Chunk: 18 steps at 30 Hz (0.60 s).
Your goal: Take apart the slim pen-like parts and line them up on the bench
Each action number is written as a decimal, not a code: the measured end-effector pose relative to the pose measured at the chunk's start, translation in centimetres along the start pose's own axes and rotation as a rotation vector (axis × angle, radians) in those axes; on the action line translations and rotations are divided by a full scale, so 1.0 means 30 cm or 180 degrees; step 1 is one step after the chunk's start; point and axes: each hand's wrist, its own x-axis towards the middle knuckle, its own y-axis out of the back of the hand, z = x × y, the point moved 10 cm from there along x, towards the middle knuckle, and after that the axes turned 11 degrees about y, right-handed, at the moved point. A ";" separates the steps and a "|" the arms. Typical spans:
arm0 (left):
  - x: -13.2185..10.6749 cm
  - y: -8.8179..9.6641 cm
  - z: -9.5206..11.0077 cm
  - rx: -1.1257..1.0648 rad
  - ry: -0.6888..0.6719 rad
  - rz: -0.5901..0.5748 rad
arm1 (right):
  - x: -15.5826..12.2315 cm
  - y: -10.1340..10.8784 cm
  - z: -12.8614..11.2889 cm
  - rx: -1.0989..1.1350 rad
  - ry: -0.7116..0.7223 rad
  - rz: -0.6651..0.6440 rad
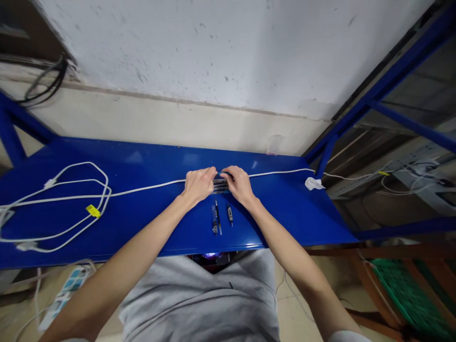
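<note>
My left hand (199, 184) and my right hand (240, 184) meet over the middle of the blue table, fingers curled and thumbs facing each other. Both look closed on something small and bluish at their fingertips, too small to make out. Between the hands, several thin dark pen-like sticks (220, 185) lie side by side, partly covered by my fingers. Closer to me lie a clear pen barrel (214, 221), a thin pen refill (218, 217) beside it, and a short grey pen part (230, 215) to their right.
A white cable (142, 189) crosses the blue table (285, 213) behind my hands. Its loops, with a yellow tag (93, 211), lie at the left. Crumpled white tissue (314, 184) sits near the right end. Blue frame bars (356, 111) rise at the right; a wall stands behind.
</note>
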 end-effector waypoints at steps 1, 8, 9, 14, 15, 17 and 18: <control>-0.002 -0.001 0.006 -0.0011 -0.0024 0.0038 | 0.000 0.010 -0.007 -0.0013 0.0081 0.0076; -0.001 0.005 0.042 0.0141 -0.0364 0.0219 | 0.002 -0.024 -0.031 -0.0496 0.0317 -0.0317; 0.002 0.006 0.039 0.0175 -0.0375 0.0239 | 0.002 -0.025 -0.034 -0.0589 0.0313 -0.0290; 0.005 0.008 0.005 0.0142 -0.0217 0.0257 | -0.003 -0.034 -0.054 -0.0642 0.0329 -0.0141; 0.002 0.010 0.002 0.0140 -0.0215 0.0262 | -0.005 -0.042 -0.056 -0.0638 0.0344 -0.0176; -0.004 0.018 -0.004 0.0169 -0.0192 0.0268 | -0.007 -0.051 -0.065 -0.0646 0.0408 -0.0185; -0.005 0.020 -0.009 0.0191 -0.0157 0.0252 | -0.007 -0.050 -0.073 -0.0652 0.0458 -0.0131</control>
